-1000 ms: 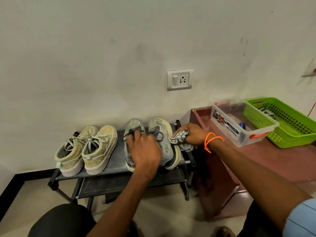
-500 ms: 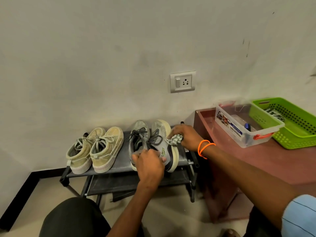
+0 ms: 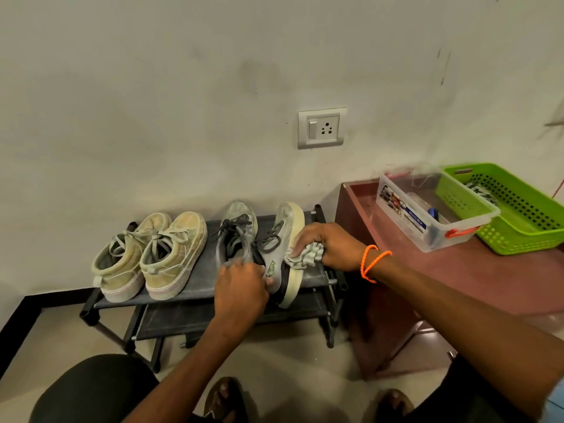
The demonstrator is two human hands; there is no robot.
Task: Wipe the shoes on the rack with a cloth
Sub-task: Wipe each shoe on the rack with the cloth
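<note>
Rack: we see a low black shoe rack (image 3: 195,288) against the wall, with two pairs of shoes on its top shelf.
Grey pair: we see the grey sneakers at the rack's 3 o'clock end; the right grey sneaker (image 3: 282,239) is tipped onto its side, pale sole facing 3 o'clock, and the left grey sneaker (image 3: 235,236) sits upright, touching it.
Left hand: our left hand (image 3: 241,288) grips the heel end of the grey pair, fingers curled closed around the tipped shoe's collar.
Right hand: our right hand (image 3: 329,245) presses a bunched grey cloth (image 3: 305,254) against the tipped sneaker's sole edge, fingers folded tight over the cloth; orange bands (image 3: 370,262) circle the wrist.
Tan pair: we see the tan sneakers (image 3: 152,254) at the rack's 9 o'clock end, upright, side by side, apart from the grey pair.
Bench: at 3 o'clock of the rack stands a reddish bench (image 3: 457,279), carrying a clear plastic box (image 3: 427,212) touching a green basket (image 3: 518,215).
Wall: a socket plate (image 3: 322,128) sits at 12 o'clock above the grey pair.
</note>
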